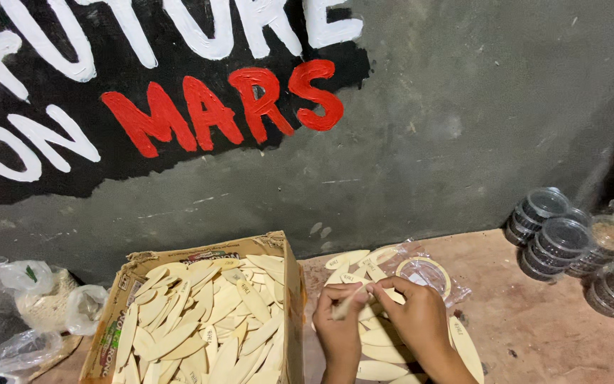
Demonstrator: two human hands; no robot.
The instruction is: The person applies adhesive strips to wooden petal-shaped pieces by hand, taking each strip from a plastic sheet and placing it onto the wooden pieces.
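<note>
Background: grey concrete wall (477, 121) with a black painted patch bearing white and red lettering; it rises directly behind my work area.
Surface: reddish-brown desk (534, 320), dusty, running up to the foot of the wall.
Held item: one pale leaf-shaped wooden piece (349, 301), slim and pointed at both ends, tilted up to the right, above the desk just right of the cardboard box.
Left hand (338, 328): my fingers are curled closed around the lower end of the wooden piece; thumb and forefinger pinch it.
Right hand (421, 316): my fingers are bent inward and meet the upper end of the same piece; the tips touch it near my left thumb. I cannot tell how firmly they grip.
Loose pile (381, 352): more wooden pieces of the same shape lie flat on the desk under and around both my hands.
Clear bag (428, 274): crumpled transparent plastic with a round ring shape inside, lying just beyond my right hand, touching the loose pile.
Cardboard box (289, 299): open-topped, left of my hands, filled with many identical wooden pieces lying in layers.
Lidded cups (556, 238): stacks of small clear plastic containers at the right edge of the desk, well apart from my hands.
Plastic bags (30, 299): several clear bags with contents, left of the box.
</note>
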